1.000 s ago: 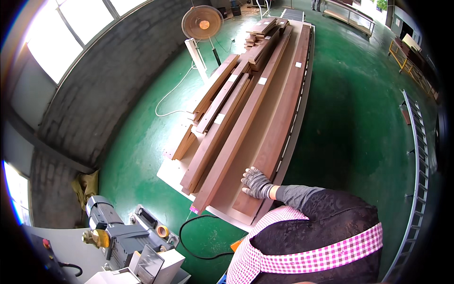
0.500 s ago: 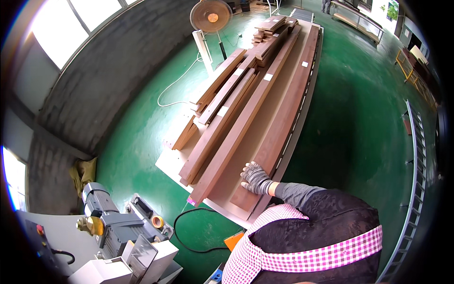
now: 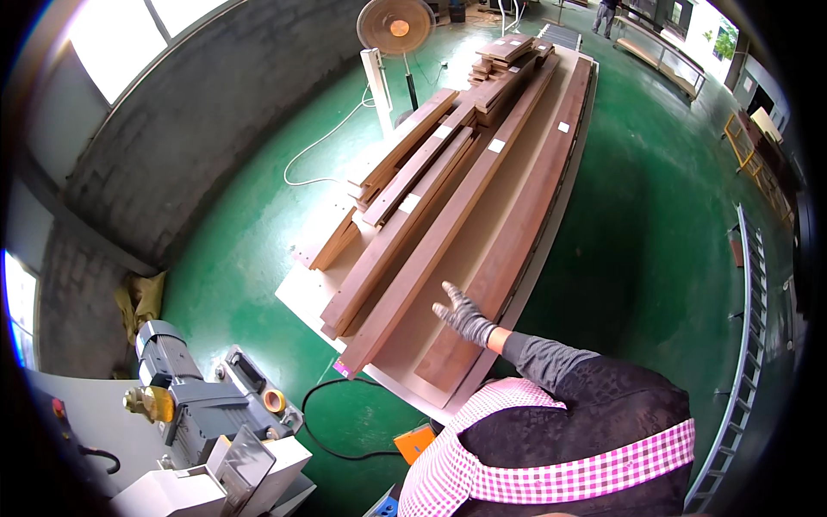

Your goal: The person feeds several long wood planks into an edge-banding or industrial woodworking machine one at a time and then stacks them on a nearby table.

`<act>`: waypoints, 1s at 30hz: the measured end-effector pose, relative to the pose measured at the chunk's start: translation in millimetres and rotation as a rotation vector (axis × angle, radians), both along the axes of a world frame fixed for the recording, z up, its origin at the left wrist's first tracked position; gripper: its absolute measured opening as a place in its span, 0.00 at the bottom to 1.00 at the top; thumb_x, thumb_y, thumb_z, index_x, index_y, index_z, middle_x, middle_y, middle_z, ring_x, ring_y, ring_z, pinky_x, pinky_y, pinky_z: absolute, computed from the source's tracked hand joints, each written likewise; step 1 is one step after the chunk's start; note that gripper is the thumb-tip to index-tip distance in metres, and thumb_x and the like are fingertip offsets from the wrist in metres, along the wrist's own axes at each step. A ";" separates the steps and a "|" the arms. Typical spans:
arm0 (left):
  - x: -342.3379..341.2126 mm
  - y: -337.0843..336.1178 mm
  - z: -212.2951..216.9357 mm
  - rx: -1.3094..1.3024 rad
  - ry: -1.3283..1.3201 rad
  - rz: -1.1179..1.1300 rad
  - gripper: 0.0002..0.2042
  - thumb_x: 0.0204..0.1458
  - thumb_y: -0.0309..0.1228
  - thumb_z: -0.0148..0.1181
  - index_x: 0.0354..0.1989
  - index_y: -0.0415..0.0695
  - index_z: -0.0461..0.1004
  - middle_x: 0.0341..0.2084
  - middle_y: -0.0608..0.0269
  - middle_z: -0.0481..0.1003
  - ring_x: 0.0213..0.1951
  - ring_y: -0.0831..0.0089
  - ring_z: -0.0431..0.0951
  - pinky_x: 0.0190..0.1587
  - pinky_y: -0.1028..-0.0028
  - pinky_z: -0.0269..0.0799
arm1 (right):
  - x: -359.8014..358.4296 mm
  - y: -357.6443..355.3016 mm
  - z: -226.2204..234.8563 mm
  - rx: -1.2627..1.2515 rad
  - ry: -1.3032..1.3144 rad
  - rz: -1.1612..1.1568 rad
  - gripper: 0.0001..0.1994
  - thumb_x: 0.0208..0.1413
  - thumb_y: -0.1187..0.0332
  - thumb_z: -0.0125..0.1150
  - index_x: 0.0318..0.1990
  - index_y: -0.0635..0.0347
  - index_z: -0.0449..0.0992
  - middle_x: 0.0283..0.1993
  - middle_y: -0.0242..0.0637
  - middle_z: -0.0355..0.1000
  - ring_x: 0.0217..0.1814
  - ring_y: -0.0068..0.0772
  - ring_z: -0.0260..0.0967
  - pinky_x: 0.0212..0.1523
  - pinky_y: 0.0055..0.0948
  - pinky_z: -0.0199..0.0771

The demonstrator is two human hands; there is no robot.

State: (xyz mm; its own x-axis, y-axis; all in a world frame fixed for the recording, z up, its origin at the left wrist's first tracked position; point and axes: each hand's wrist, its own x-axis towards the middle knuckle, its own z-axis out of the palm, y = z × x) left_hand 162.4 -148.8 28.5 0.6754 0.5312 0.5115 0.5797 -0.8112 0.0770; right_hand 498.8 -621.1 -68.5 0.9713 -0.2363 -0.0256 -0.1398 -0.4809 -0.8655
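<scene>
My right hand, in a grey striped glove with bare fingertips, reaches over the near end of a long flat brown wooden board. Its fingers are spread and hold nothing. Whether the palm touches the board, I cannot tell. To the left of the hand lies a long, thick wooden beam, running parallel to the board. Further left are more brown beams, some with white labels. All of this timber rests on a long pale panel. My left hand is out of view.
A grey motorised machine stands at lower left, with a roll of tape on it. A black cable lies on the green floor near an orange box. Beyond the timber stand a round fan and another person. A metal rail runs along the right.
My right hand has shifted slightly away from the board's near end, and its fingers have spread wider. The whole view has tilted a little. The timber appears unmoved.
</scene>
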 end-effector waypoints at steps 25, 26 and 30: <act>442.4 -259.3 -33.8 -0.357 0.876 -0.780 0.39 0.31 0.43 0.75 0.56 0.43 0.66 0.44 0.50 0.74 0.47 0.53 0.76 0.50 0.57 0.71 | 281.5 -216.7 53.0 -1.104 0.224 0.550 0.24 0.65 0.49 0.39 0.42 0.54 0.81 0.42 0.41 0.78 0.53 0.44 0.71 0.65 0.47 0.55; 444.4 -259.2 -39.2 -0.375 0.889 -0.763 0.36 0.32 0.42 0.74 0.54 0.45 0.68 0.42 0.51 0.74 0.45 0.53 0.77 0.48 0.56 0.72 | 291.5 -223.7 50.8 -1.124 0.305 0.570 0.28 0.66 0.47 0.35 0.39 0.56 0.81 0.40 0.42 0.79 0.51 0.47 0.72 0.63 0.47 0.57; 443.5 -257.9 -47.1 -0.355 0.853 -0.732 0.32 0.32 0.39 0.72 0.50 0.46 0.70 0.35 0.52 0.77 0.39 0.52 0.79 0.43 0.57 0.75 | 328.9 -232.4 51.6 -1.156 0.581 0.705 0.30 0.64 0.45 0.38 0.30 0.59 0.81 0.33 0.45 0.78 0.40 0.52 0.74 0.51 0.48 0.68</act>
State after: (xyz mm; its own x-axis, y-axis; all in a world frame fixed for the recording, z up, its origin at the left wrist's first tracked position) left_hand 605.8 -406.7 -18.6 0.9304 -0.1035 -0.3517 -0.0421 -0.9831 0.1780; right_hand 827.7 -853.4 -16.9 0.8114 0.1106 -0.5739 0.2256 -0.9651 0.1329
